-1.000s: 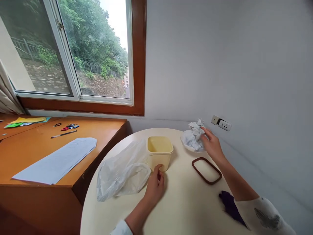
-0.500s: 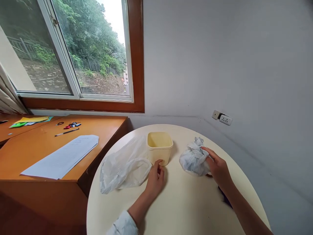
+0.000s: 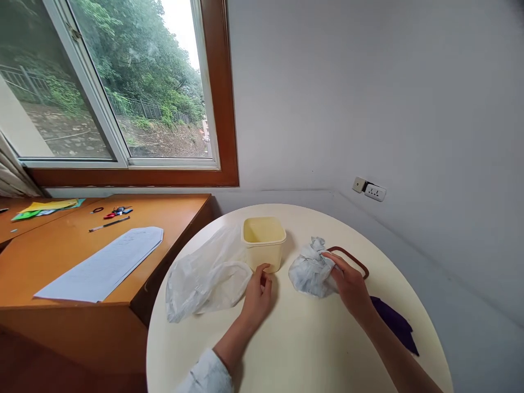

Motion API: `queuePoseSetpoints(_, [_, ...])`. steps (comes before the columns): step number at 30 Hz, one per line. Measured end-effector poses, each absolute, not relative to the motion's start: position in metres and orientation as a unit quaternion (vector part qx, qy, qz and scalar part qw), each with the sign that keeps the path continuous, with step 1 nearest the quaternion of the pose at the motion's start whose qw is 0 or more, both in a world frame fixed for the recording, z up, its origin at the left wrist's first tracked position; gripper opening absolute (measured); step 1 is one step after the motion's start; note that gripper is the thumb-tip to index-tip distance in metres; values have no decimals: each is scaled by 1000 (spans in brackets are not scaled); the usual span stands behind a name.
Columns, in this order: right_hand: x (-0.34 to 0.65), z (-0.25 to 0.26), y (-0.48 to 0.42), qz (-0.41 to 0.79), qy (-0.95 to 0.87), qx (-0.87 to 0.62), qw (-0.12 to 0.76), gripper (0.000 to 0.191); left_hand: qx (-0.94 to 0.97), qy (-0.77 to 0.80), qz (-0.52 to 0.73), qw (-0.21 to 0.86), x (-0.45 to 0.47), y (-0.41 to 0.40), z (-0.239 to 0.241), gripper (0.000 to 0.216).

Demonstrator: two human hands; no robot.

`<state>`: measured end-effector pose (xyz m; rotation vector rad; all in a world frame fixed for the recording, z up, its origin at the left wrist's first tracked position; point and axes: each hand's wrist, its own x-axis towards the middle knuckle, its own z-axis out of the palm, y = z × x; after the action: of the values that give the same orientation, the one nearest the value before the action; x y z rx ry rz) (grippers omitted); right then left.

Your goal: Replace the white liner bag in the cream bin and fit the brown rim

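A pale yellow square container (image 3: 263, 240) stands open on the round cream table (image 3: 298, 349). My left hand (image 3: 257, 295) rests on the table at its near base, fingers curled, thumb touching the container. My right hand (image 3: 350, 286) grips a crumpled, tied white plastic bag (image 3: 310, 267) on the table to the right of the container. Behind that bag lies a flat lid with a brown rim (image 3: 352, 261), partly hidden. A loose clear plastic bag (image 3: 203, 278) lies left of the container.
A dark purple cloth (image 3: 395, 323) lies near the table's right edge. A wooden desk (image 3: 82, 256) at left holds paper sheets (image 3: 104, 266), a pen and small items. A window is above it; a wall socket (image 3: 370, 191) is at right.
My right hand has carried the white tied bag from the far right of the table to a spot near the container. My left hand has stayed by the container.
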<state>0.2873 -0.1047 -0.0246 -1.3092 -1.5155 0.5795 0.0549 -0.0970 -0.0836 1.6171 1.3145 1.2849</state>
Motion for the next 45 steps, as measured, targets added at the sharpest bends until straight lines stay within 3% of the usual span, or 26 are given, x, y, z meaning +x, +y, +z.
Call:
queuePoseSetpoints(8, [264, -33, -110, 308, -639, -477, 519, 25, 636, 481, 523, 301, 58, -102, -72, 23])
queuePoseSetpoints(18, [233, -53, -117, 359, -662, -414, 512, 21, 715, 391, 521, 253, 61, -118, -51, 31])
queuePoseSetpoints(22, [234, -56, -118, 333, -672, -407, 522, 23, 735, 369, 510, 253, 62, -117, -51, 39])
queuePoseSetpoints(25, [237, -55, -119, 293, -697, -398, 519, 27, 727, 390, 513, 236, 63, -113, -58, 32])
queuePoseSetpoints(30, [238, -50, -126, 104, -737, -396, 538, 29, 709, 413, 528, 216, 62, -110, -63, 12])
queuePoseSetpoints(35, [229, -52, -126, -38, -784, -400, 474, 32, 709, 409, 527, 230, 62, -113, -58, 9])
queuePoseSetpoints(45, [233, -64, -117, -43, -765, -437, 472, 19, 652, 355, 569, 355, 61, -110, -57, 10])
